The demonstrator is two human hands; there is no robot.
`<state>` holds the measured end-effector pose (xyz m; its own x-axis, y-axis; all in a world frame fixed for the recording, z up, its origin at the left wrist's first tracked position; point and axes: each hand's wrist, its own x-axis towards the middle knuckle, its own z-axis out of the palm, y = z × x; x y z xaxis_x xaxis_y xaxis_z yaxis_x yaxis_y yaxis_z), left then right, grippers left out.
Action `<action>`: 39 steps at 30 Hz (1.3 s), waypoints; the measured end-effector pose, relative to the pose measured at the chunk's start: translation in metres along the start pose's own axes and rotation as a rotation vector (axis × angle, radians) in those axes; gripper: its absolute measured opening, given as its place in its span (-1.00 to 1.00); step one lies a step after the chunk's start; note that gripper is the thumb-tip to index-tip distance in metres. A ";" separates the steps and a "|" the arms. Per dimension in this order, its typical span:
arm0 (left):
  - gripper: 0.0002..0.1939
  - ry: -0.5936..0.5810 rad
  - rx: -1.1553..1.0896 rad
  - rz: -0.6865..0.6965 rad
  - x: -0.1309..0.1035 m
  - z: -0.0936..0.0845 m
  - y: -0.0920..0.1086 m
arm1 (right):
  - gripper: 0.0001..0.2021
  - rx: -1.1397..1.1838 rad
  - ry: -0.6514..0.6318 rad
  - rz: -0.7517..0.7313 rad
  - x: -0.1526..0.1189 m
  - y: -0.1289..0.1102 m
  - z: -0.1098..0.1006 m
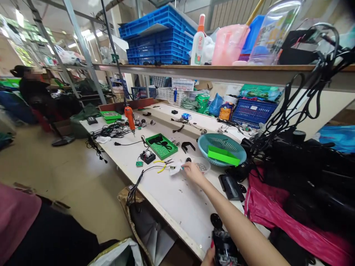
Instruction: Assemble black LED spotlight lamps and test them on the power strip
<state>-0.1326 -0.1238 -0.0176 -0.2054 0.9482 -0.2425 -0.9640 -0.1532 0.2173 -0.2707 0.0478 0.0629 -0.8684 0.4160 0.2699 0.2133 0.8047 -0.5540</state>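
Note:
My left hand (209, 257), at the bottom edge and partly cut off, grips a black device (226, 248) with exposed parts inside. My right hand (192, 173) reaches over the white table (177, 201), its fingers closed at the edge of a small white piece (175, 169). Just left of that piece lie yellow-handled pliers (161, 166). A clear bowl of small metal parts (202, 166) sits beside my right hand. Farther left are a black box-shaped part (148, 156), a small green circuit board (139, 163) and a green tray (162, 146) with black parts.
An orange electric screwdriver (129, 117) hangs over tangled black cables (113, 130). A teal basket (206, 142) holds a green tray. Black items and pink fabric (260, 199) crowd the right side. An overhead shelf (172, 70) carries blue crates. Another person (34, 88) is at far left.

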 end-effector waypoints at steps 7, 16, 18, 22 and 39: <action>-0.41 -0.019 -0.031 -0.271 -0.013 -0.004 -0.014 | -0.88 0.015 0.339 0.101 -0.038 0.012 -0.080; -0.48 0.091 -0.005 -0.364 -0.023 0.023 -0.003 | -0.91 0.093 0.299 -0.008 -0.209 0.002 -0.131; -0.50 0.111 0.008 -0.367 -0.025 0.030 -0.008 | -0.95 0.145 0.238 0.051 -0.241 0.001 -0.130; -0.57 0.152 0.099 -0.410 -0.028 0.043 -0.021 | -0.91 0.185 0.105 0.218 -0.276 0.004 -0.128; -0.66 0.103 0.263 -0.225 -0.020 0.078 -0.045 | -0.42 -0.605 0.166 -0.160 -0.344 0.024 -0.127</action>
<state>-0.0718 -0.1140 0.0511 -0.0221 0.9147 -0.4034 -0.9134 0.1456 0.3802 0.0901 -0.0219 0.0565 -0.8399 0.2925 0.4572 0.3439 0.9385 0.0314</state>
